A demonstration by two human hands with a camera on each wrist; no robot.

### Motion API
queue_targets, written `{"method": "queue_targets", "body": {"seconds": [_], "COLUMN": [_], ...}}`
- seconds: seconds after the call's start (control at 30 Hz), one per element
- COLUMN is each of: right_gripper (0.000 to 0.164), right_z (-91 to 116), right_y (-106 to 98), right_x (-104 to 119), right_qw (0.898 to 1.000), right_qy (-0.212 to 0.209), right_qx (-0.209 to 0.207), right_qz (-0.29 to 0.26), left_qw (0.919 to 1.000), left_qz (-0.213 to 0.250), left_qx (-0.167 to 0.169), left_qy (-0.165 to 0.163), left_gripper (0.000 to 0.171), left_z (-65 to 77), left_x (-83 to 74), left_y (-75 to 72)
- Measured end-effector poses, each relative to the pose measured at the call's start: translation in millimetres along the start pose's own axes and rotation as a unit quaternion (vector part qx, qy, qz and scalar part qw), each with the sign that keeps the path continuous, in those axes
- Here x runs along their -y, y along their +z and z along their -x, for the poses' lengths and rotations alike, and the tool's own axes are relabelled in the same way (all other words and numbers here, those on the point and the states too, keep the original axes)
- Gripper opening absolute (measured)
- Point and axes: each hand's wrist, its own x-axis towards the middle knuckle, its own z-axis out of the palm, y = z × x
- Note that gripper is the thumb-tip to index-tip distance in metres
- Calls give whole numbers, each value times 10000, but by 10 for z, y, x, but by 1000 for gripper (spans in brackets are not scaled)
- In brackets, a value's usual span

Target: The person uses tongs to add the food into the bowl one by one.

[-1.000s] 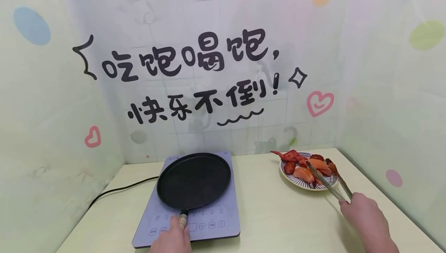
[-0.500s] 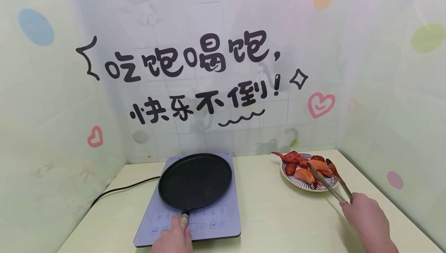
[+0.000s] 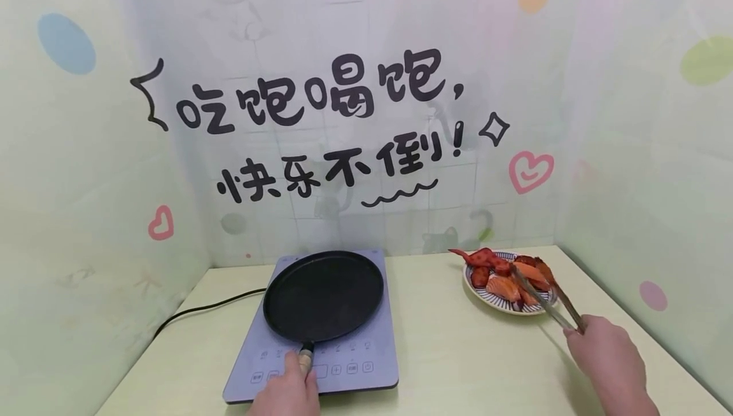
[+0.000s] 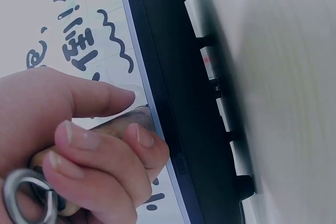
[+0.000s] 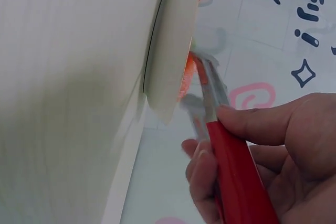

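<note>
My left hand [image 3: 288, 390] grips the wooden handle [image 3: 305, 360] of a round black frying pan [image 3: 323, 295], its fingers curled round it in the left wrist view. The pan rests on a flat induction cooktop [image 3: 366, 374]. On the right, my right hand [image 3: 609, 355] holds metal tongs [image 3: 541, 298] with a red grip [image 5: 239, 177]. The tong tips stand at the food on a patterned plate [image 3: 487, 301]. Orange salmon-like slices [image 3: 504, 289] and a red squid-like piece [image 3: 483, 257] lie there among several brown-red pieces. Whether the tongs clasp a slice, I cannot tell.
A black power cord [image 3: 209, 308] runs from the cooktop to the left edge of the pale table [image 3: 441, 352]. A printed curtain [image 3: 366, 231] with large lettering stands behind the table and on both sides.
The whole head view has shifted slightly to the right. The tongs appear a little closer together at the plate. My left hand keeps its hold on the pan handle.
</note>
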Motion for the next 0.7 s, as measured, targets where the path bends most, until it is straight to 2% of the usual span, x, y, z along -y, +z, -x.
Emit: {"method": "queue_targets", "body": {"seconds": [0.13, 0.27, 0.7], "right_gripper": [23, 25, 32], "right_z": [13, 10, -21], "right_y": [-26, -25, 16], "right_x": [12, 10, -34], "right_qw": [9999, 9999, 9995], "right_qy": [56, 128, 306], "right_qx": [-82, 36, 68], "right_qz": [-108, -110, -84], "left_qw": [10000, 10000, 9999], "left_qz": [42, 40, -53], "left_qx": [-34, -70, 45], "left_qy": [-13, 4, -95], "left_gripper": [35, 35, 38], "left_z": [-5, -2, 8], "left_x": [2, 2, -42], "left_y": [25, 34, 1]}}
